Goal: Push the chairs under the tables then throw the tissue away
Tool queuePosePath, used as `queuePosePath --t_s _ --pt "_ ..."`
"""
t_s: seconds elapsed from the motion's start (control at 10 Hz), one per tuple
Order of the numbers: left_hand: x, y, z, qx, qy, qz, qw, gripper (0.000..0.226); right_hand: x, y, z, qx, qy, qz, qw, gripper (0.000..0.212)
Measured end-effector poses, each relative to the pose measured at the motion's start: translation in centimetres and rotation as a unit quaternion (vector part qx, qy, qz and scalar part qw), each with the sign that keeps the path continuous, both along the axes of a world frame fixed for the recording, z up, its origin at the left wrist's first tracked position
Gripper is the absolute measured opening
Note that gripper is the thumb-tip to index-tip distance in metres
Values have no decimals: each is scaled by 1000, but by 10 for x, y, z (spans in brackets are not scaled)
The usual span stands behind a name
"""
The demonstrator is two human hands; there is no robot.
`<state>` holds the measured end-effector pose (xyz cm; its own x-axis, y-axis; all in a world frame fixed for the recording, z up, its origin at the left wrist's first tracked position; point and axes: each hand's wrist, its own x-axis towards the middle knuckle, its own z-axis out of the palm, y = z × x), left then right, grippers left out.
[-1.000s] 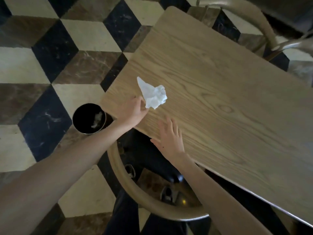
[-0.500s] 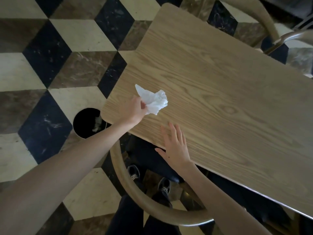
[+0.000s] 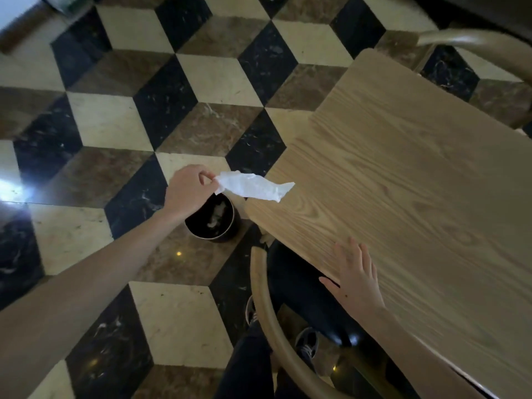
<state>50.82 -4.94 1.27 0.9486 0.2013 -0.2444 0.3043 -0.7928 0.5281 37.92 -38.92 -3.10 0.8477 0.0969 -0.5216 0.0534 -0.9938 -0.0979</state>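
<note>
My left hand [image 3: 188,189] pinches one end of a crumpled white tissue [image 3: 254,187] and holds it in the air beside the table's near left corner. Directly below stands a round black bin [image 3: 213,221] on the floor, with some paper inside. My right hand [image 3: 355,279] lies flat, fingers spread, on the near edge of the light wooden table [image 3: 417,197]. A wooden chair [image 3: 266,306] with a curved back and dark seat is tucked under that edge, just in front of my legs. A second chair's curved back [image 3: 472,41] shows at the table's far side.
The floor [image 3: 201,82] is a cube pattern of cream, brown and black marble tiles, open to the left and ahead. My shoes [image 3: 306,341] show beneath the near chair's back. Glare lies on the floor at far left.
My left hand has lifted the tissue off the table and carried it left, over the bin. The view has swung left. My right hand stays flat on the table edge.
</note>
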Motion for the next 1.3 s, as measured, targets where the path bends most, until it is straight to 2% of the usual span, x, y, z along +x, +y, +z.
queuePosePath --t_s 0.4,1.0,1.1,1.3 --pt "9 82 -4 13 46 61 997 22 -1 6 4 -29 -3 20 999 86" --pt "17 95 -33 11 98 94 991 27 3 8 9 -78 26 35 996 88" --pt "15 93 -36 15 112 78 991 36 2 7 8 -78 22 35 996 88" --pt "9 85 -45 80 80 13 994 47 -1 6 3 -65 9 15 998 92"
